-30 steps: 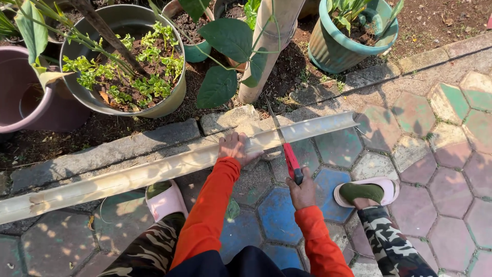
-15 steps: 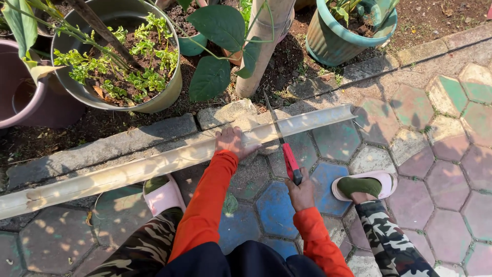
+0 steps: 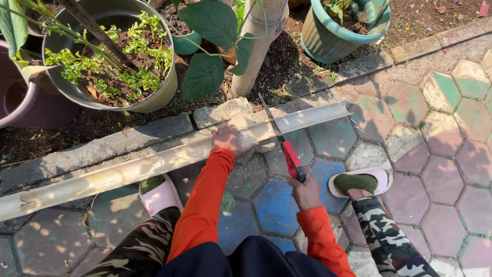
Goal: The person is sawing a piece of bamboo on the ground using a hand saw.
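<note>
Right hand [image 3: 306,191] grip closed on saw [image 3: 287,149]; left hand [image 3: 229,140] flat, pinning pipe [image 3: 169,159] steady against curb [image 3: 102,146].

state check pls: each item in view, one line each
left hand: pressed flat on the half-pipe, holding it down
right hand: closed around the saw's handle
saw: red handle, blade laid across the half-pipe
half-pipe: long, pale, lying open side up along the curb, uncut
metal pot: upright, filled with soil and green plants
teal pot: upright, planted
pink slippers: worn, on the pavers
</note>
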